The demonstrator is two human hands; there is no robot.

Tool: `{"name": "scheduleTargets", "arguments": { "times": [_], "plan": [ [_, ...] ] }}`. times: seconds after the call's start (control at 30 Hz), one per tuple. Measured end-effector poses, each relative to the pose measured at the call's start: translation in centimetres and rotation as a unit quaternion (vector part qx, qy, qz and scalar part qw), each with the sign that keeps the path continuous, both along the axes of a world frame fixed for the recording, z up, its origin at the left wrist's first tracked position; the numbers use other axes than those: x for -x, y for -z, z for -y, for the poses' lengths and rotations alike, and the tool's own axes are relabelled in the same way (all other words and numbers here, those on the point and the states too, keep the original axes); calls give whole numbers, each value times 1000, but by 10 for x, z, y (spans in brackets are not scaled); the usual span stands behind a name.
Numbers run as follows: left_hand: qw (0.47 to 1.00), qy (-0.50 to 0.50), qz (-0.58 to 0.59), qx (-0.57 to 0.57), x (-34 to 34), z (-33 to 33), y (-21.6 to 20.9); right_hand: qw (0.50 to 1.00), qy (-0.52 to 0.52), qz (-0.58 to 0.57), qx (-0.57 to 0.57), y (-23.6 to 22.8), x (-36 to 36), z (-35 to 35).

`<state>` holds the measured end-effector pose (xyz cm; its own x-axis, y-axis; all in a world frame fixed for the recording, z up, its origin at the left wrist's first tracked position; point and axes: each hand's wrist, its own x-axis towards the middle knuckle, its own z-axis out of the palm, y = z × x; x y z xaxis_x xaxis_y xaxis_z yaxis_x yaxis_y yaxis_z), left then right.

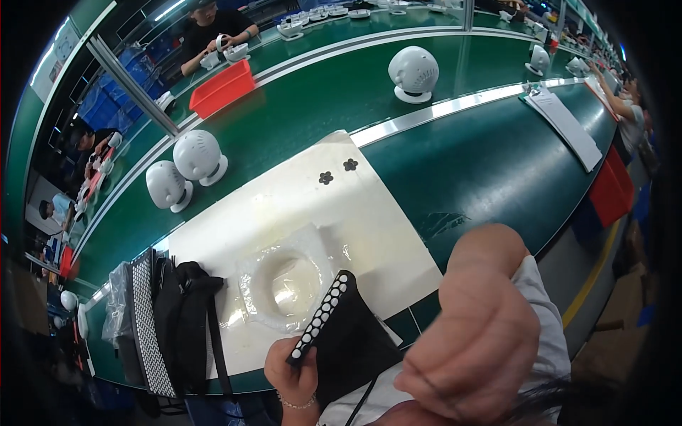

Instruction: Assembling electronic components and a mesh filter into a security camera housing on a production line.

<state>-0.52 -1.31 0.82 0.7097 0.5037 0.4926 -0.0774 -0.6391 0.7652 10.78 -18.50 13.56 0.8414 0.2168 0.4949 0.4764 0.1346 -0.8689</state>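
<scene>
My left hand point(292, 376) is closed on a black strip with a row of white round dots point(321, 314), held near the table's front edge. Black sheet material point(352, 348) hangs below the strip, over my lap. Very close to the camera, my right hand point(472, 341) is raised on a bent arm, its fingers hidden from view. Ahead of the strip, a white foam ring wrapped in clear film point(317, 248) lies on a pale board point(284, 195). Two small black flower-shaped pieces point(325, 178) rest toward the board's far end.
At left, black sheets and straps point(188, 312) lie beside a white-dotted strip point(150, 326) and clear plastic point(117, 305). White round devices point(197, 156) stand on the green belt beyond. A clipboard point(565, 124) lies right; a red bin point(224, 89) and co-workers are across.
</scene>
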Motion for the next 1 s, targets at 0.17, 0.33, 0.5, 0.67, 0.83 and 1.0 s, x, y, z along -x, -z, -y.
{"name": "scheduleTargets", "arguments": {
  "times": [0.17,0.33,0.5,0.67,0.83,1.0],
  "plan": [
    [999,-31,-34,-10,10,0,8,884,-31,366,-290,-17,-43,-34],
    [999,-1,-19,-28,-9,11,-11,919,-239,305,-76,-47,-48,-2],
    [1000,-9,15,-4,-2,9,-15,896,-268,323,-143,-9,-47,-26],
    [1000,-6,-14,14,-14,17,-10,863,-252,404,-171,-6,-55,-26],
    [1000,-12,-7,11,-2,9,-8,867,-256,404,-139,-17,-52,-21],
    [995,27,-16,-91,-8,4,-20,773,-256,578,-58,1,-72,-49]
  ]
}}
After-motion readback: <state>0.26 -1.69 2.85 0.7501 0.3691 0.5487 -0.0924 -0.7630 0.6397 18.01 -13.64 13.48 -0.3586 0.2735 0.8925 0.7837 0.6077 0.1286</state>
